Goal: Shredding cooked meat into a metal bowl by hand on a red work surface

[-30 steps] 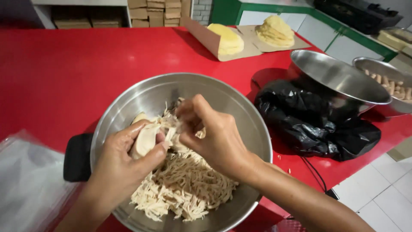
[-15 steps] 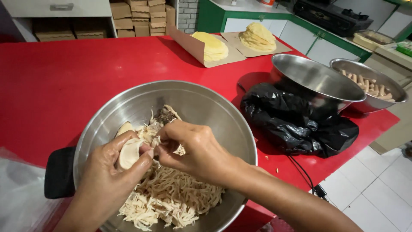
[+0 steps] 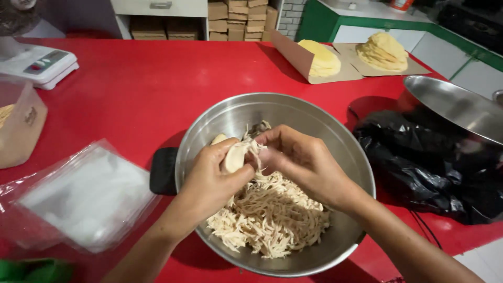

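At far left on the red surface (image 3: pixel 131 94): a white kitchen scale (image 3: pixel 39 64), a clear tub (image 3: pixel 18 131), and nearer, a stack of clear plastic bags (image 3: pixel 86 196). A black object (image 3: pixel 163 171) touching the left rim of the steel bowl (image 3: pixel 340 152).

Over the bowl, left hand (image 3: pixel 212 178) curled around a pale whole chunk of cooked chicken (image 3: pixel 234 157), grip closed on it with thumb and fingers. Right hand (image 3: pixel 304 162) meeting it, fingertips pinched on strands at the chunk's edge, grip closed on the same piece. Below, a heap of shredded chicken (image 3: pixel 270 217) covering much of the bowl's bottom; a darker unshredded piece (image 3: pixel 258 128) against the far wall.

Judging from the heap, most shredding done; the held chunk and that far piece left.

Further right: a black plastic bag (image 3: pixel 419 167), a second steel bowl (image 3: pixel 461 107), and two stacks of yellow flat rounds (image 3: pixel 322 57) on brown card at the back.
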